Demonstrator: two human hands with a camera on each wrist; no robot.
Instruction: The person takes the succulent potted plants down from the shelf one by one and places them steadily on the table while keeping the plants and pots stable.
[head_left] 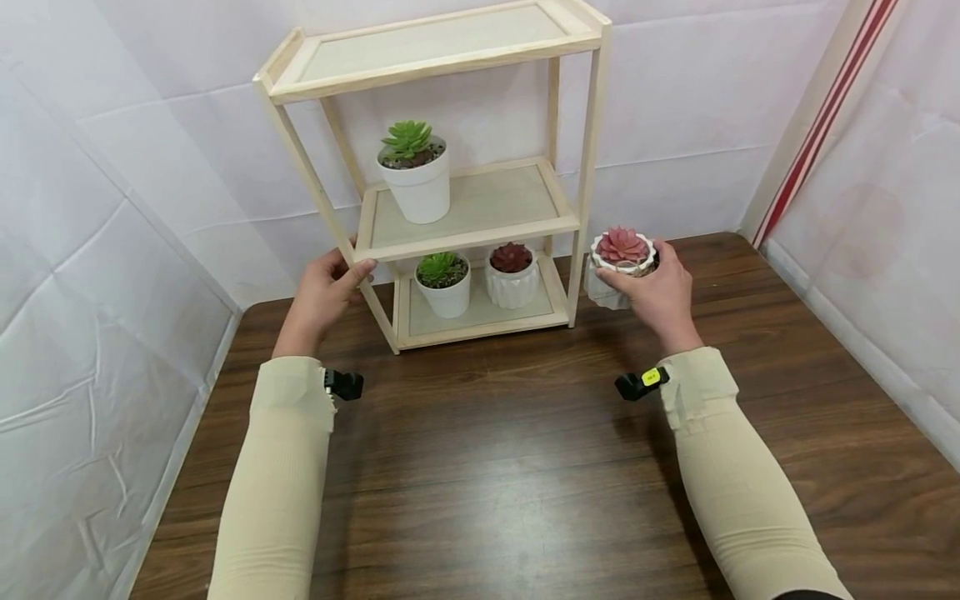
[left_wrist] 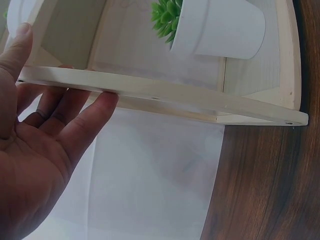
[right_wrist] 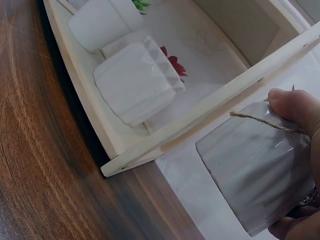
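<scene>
My left hand (head_left: 318, 296) grips the left front post of a pale wooden three-tier shelf (head_left: 465, 242), thumb on one side and fingers on the other. My right hand (head_left: 663, 292) holds a white fluted pot with a pink succulent (head_left: 622, 247), just outside the shelf's right side. Twine is tied round that white pot (right_wrist: 255, 165) below its rim. A smooth white pot with a green succulent (head_left: 417, 185) stands at the left of the middle tier. On the bottom tier are a smaller green succulent pot (head_left: 447, 292) and a fluted pot with a dark red succulent (head_left: 513, 282).
The shelf stands near the back of a dark brown wooden table (head_left: 480, 450). White sheeting (head_left: 675, 100) hangs behind and at both sides. A red-striped strip (head_left: 821, 125) runs down the back right corner.
</scene>
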